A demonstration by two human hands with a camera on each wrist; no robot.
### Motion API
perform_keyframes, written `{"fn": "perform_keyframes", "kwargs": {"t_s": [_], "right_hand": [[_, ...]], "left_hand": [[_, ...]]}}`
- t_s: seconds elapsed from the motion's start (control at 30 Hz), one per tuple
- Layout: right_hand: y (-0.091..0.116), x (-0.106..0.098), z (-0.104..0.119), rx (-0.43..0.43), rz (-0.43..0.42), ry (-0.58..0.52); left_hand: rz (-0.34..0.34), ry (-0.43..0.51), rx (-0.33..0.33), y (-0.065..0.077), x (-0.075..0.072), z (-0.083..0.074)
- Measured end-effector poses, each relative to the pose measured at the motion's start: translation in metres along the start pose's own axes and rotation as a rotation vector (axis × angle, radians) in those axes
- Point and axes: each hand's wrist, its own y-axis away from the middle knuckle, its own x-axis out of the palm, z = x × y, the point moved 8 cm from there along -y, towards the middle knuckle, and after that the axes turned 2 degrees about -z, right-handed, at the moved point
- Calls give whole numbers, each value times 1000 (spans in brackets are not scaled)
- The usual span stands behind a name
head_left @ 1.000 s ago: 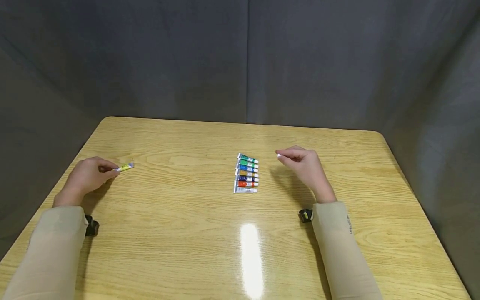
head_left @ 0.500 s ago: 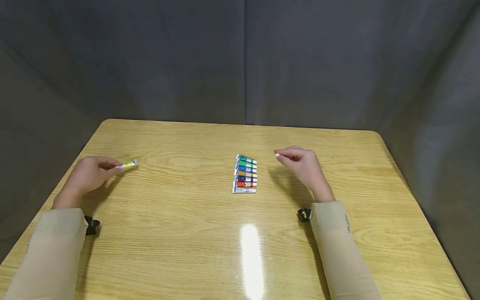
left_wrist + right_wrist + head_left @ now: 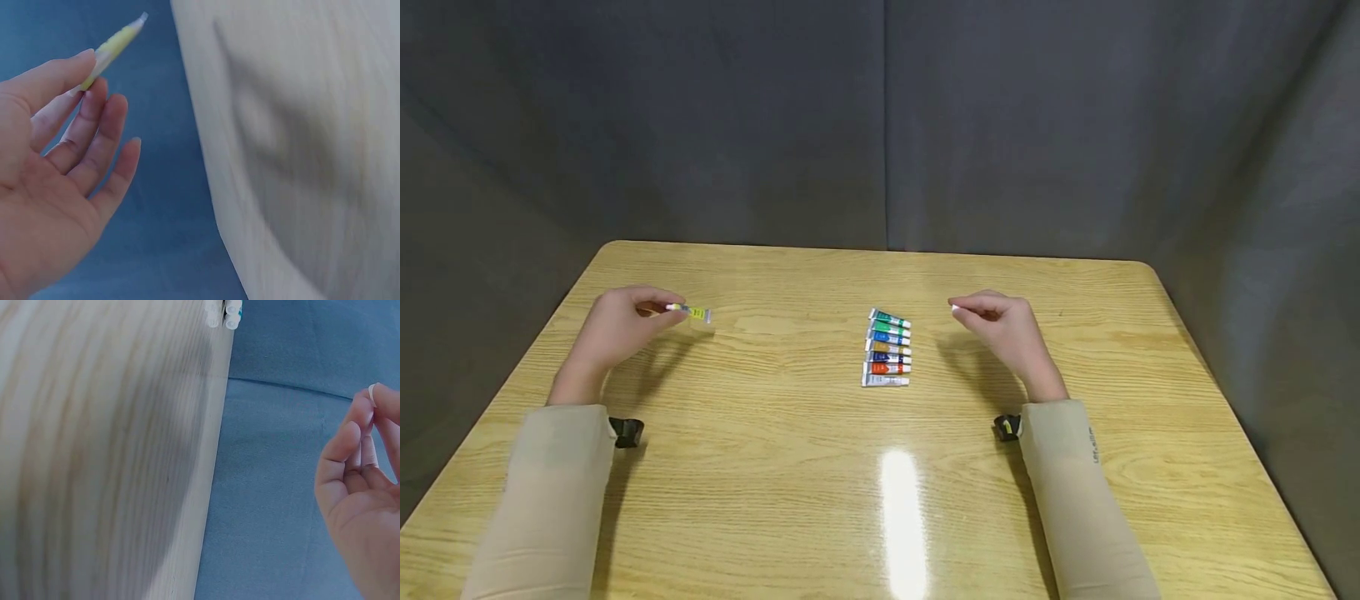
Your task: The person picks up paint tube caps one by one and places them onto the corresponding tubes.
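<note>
At the left of the head view, my left hand (image 3: 628, 329) pinches a yellow paint tube (image 3: 698, 313) between thumb and fingertips, above the table. The tube's flat crimped end points right. In the left wrist view the same yellow paint tube (image 3: 115, 47) slants up from the fingertips, while the other fingers are loosely bent. My right hand (image 3: 1007, 333) is raised right of the tube row, pinching a small white piece (image 3: 956, 309). Only a sliver of that white piece (image 3: 373, 395) shows in the right wrist view, so its kind is unclear. Between the hands lie several paint tubes (image 3: 889, 347).
The tubes form a close column on the wooden table (image 3: 775, 467), white caps facing right; green ones are at the far end, a silver-grey one nearest. Dark grey curtains (image 3: 737, 125) hang behind the table and at both sides. A light reflection shines near the front.
My left hand has lifted and moved right and away from me with the yellow paint tube, which has turned in the fingers. The right hand has stayed almost still, keeping its pinch.
</note>
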Motion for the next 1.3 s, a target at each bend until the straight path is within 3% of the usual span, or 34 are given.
{"fn": "perform_keyframes", "kwargs": {"t_s": [0.2,0.4,0.77,1.1,1.3], "right_hand": [[-1,0,0,-8,-4,-27],[-1,4,1,-9,5,-35],[1,3,3,-10,11,-15],[1,2,4,-5,9,5],[1,0,7,-10,12,10]], "left_hand": [[-5,128,54,-8,19,-39],[11,202,116,-16,48,-76],[84,359,119,-26,102,-129],[89,461,185,-26,123,-170],[104,449,237,-23,134,-190]]}}
